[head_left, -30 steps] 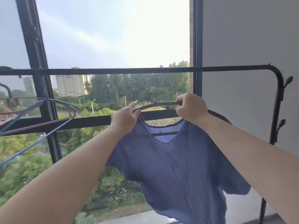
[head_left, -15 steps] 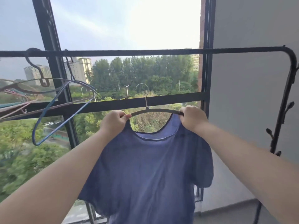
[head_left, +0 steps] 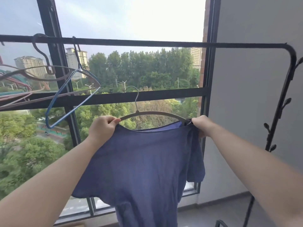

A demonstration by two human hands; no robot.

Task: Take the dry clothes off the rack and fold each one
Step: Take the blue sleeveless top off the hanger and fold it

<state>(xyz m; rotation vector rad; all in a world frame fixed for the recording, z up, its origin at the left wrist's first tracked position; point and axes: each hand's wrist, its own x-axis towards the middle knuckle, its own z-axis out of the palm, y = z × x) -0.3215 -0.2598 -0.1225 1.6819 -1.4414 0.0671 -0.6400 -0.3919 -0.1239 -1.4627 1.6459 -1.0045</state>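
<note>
Low at centre frame, the blue T-shirt [head_left: 144, 169] droops from a grey hanger [head_left: 154, 113], its hook clear of the rack rail [head_left: 147, 43]. Left hand [head_left: 102, 128] and right hand [head_left: 202, 126] each pinch a shoulder against the hanger's ends. Cloth looks light and limp; shoulders seem the best hold. No readable writing.

Blue T-shirt [head_left: 144, 169] hung well below the top bar of the rack [head_left: 164, 44], neckline up & gaping, body limp w/ light creases, a short sleeve drooping each side. It was on a grey hanger [head_left: 154, 113], a curved bar w/ thin wire hook, the hook below that bar & off it. Left hand [head_left: 105, 126] & right hand [head_left: 202, 125] each gripped a shirt shoulder at a hanger end, approx. level.
</note>
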